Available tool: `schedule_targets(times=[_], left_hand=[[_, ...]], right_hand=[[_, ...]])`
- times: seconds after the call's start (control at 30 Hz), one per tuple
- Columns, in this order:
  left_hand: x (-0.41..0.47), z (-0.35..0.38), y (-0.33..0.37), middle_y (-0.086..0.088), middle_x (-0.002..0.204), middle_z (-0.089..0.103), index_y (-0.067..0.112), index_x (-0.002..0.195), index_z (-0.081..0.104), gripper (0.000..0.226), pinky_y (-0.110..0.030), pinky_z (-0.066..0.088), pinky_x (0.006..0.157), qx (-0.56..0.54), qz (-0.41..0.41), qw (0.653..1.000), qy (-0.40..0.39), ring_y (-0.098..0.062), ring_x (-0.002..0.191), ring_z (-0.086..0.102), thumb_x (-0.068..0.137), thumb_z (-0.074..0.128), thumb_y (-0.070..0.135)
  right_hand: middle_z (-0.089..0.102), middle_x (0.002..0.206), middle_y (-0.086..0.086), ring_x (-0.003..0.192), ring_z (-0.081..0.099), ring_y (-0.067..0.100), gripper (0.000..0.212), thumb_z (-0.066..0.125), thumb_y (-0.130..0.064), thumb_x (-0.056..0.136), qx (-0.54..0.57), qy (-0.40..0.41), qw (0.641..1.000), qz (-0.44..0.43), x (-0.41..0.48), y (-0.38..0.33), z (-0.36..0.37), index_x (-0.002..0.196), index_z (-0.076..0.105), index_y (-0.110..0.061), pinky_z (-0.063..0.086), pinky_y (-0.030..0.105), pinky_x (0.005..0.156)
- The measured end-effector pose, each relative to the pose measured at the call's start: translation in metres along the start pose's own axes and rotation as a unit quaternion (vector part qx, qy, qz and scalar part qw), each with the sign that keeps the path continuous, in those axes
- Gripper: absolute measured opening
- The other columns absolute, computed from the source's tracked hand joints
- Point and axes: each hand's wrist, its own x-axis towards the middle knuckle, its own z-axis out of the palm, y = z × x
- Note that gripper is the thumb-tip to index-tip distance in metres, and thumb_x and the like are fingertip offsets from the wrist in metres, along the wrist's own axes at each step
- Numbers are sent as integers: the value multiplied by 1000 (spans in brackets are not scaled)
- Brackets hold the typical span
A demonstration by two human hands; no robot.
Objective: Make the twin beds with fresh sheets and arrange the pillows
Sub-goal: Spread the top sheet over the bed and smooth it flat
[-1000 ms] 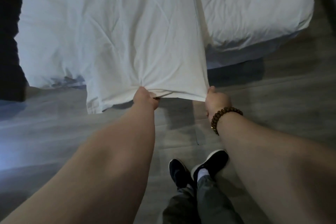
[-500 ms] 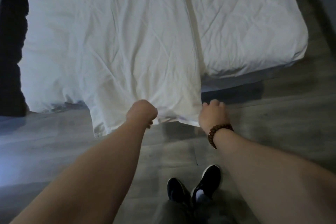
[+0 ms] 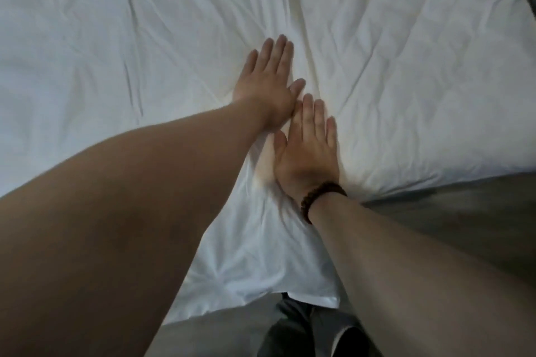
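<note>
flat palms on the sheet point(image 3: 145, 38)

pressing down on the white sheet with left hand point(image 3: 269, 81) and right hand point(image 3: 307, 151), fingers straight, gripping nothing; spread across the bed point(image 3: 420, 81), near edge hanging over the foot toward grey floor point(image 3: 464, 226)

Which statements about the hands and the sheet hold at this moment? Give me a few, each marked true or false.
1. The left hand and right hand lie flat on the white sheet, fingers straight. True.
2. The left hand pinches the sheet's hem. False: it presses flat and pinches nothing.
3. A dark bead bracelet sits on the right wrist. True.
4. The right hand reaches farther from the person than the left. False: the left hand is the farther one.
</note>
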Motion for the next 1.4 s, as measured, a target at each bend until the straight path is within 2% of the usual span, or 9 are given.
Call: schedule_targets(times=[0.3, 0.43, 0.53, 0.67, 0.8, 0.9, 1.07, 1.23, 1.4], left_hand=[[121, -43, -20, -5, 167, -20, 11, 159, -14, 69, -48, -7, 124, -47, -115, 992, 9, -24, 154, -17, 104, 5, 49], [123, -31, -19, -4, 168, -15, 12, 159, -9, 70, -49, -8, 124, -48, -118, 991, 32, -24, 154, -15, 103, 8, 51], [125, -29, -14, -3, 168, -16, 13, 160, -9, 71, -49, -9, 124, -57, -136, 988, 35, -23, 154, -16, 102, 9, 51], [127, -36, -8, 2, 168, -16, 19, 161, -6, 70, -48, -10, 124, -84, -172, 981, 36, -19, 154, -17, 102, 11, 52], [124, -45, 30, 3, 169, -11, 31, 161, 1, 72, -51, -8, 124, -198, -349, 914, 63, -21, 155, -14, 98, 28, 50], [130, -38, 67, 0, 170, -5, 29, 162, 4, 72, -50, -3, 124, -187, -469, 854, 126, -23, 155, -10, 98, 27, 51], [140, -19, 64, -2, 169, -8, 18, 162, -2, 73, -50, -1, 125, -142, -465, 864, 130, -21, 155, -12, 101, 15, 56], [139, -10, 65, -7, 169, 7, 7, 161, 9, 77, -44, -1, 126, -151, -507, 827, 191, -20, 156, 2, 99, 26, 50], [147, 4, 63, -10, 168, 9, 7, 160, 14, 77, -47, 8, 125, -105, -512, 833, 181, -22, 156, 6, 98, 26, 50]], right_hand=[[11, 166, 15, 154, 6, 30, 69, 26, -44, 103, -10, -72, 997, -24, 2, -1, -17, 157, 19, -2, 13, 51, 123], [26, 163, 12, 151, 22, 26, 62, 31, -43, 104, 3, -115, 983, -141, 20, 34, -43, 154, 32, -6, 21, 46, 122], [41, 156, 6, 145, 37, 21, 51, 34, -35, 105, 23, -117, 969, -216, 65, 74, -75, 149, 44, -11, 28, 41, 120], [40, 156, 8, 147, 34, 22, 54, 28, -34, 105, 10, -81, 964, -254, 175, 90, -104, 151, 40, -8, 25, 40, 121], [34, 159, 9, 149, 28, 24, 53, 29, -31, 106, -11, -68, 919, -388, 298, 71, -111, 153, 35, -7, 25, 45, 121], [35, 159, 11, 148, 30, 29, 52, 29, -29, 106, -44, -54, 848, -526, 360, 41, -100, 152, 38, -6, 31, 48, 118], [18, 166, 3, 153, 13, 23, 52, 26, -31, 108, -100, -90, 736, -663, 389, 3, -89, 158, 23, -14, 17, 42, 123], [8, 167, -2, 154, 2, 18, 54, 18, -35, 108, -125, -153, 743, -640, 405, -19, -68, 160, 16, -20, 6, 42, 125], [-2, 168, -7, 154, -6, 15, 58, 11, -38, 106, -124, -142, 735, -652, 414, -14, -36, 160, 1, -22, 2, 43, 125]])
